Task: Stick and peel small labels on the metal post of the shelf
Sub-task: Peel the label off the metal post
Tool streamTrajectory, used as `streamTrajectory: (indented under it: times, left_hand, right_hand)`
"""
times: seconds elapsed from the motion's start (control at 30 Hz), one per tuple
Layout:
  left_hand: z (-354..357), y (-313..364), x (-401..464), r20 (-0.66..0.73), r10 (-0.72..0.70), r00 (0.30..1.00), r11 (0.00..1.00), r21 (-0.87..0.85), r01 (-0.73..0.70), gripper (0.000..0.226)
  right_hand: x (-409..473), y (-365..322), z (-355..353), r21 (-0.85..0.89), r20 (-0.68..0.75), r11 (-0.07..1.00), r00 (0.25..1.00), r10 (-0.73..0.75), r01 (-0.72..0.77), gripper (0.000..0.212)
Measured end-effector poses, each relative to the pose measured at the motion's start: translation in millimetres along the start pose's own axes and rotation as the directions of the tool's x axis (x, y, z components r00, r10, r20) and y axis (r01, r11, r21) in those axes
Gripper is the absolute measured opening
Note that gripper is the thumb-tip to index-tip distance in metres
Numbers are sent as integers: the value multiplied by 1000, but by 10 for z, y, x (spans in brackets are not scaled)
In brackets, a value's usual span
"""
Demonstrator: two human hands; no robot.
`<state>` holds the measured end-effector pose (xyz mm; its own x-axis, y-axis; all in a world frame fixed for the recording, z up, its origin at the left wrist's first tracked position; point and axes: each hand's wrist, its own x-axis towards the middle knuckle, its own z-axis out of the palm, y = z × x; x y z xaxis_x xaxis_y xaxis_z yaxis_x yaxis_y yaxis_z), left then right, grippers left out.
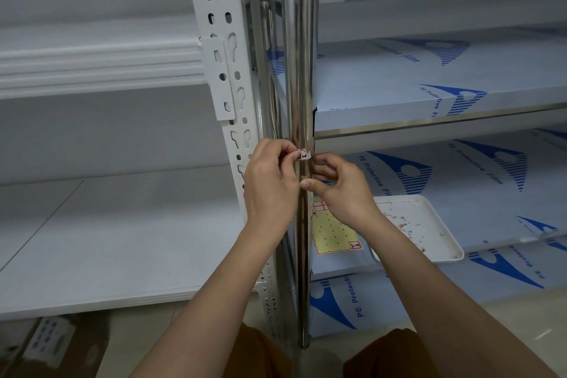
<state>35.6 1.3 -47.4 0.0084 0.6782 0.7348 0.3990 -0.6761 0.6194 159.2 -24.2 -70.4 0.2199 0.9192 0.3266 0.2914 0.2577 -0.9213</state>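
A shiny round metal post (pixel 299 70) runs top to bottom through the middle of the view. A small white label with a red edge and black writing (pixel 303 154) sits against the post at hand height. My left hand (pixel 270 181) pinches the label's left end between thumb and forefinger. My right hand (pixel 340 184) is on the post's right side, fingertips at the label's right end, thumb pressed on the post lower down. A yellow label sheet with red marks (pixel 333 233) lies on the lower shelf behind my right wrist.
A white tray (pixel 441 230) holding several label scraps sits on the lower right shelf. Shelves covered in blue-printed protective film (pixel 429 82) extend right. A white slotted upright (pixel 227 70) and white shelves stand to the left. Cardboard boxes (pixel 52 347) lie on the floor at lower left.
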Motion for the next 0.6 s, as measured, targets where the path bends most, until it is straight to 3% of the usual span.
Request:
streamTrajectory:
  times: [0.6]
  left_hand:
    - [-14, -1, -47, 43, 22, 999, 999, 39, -23, 11]
  right_hand:
    - [-19, -19, -8, -34, 9, 999, 1000, -14, 14, 40]
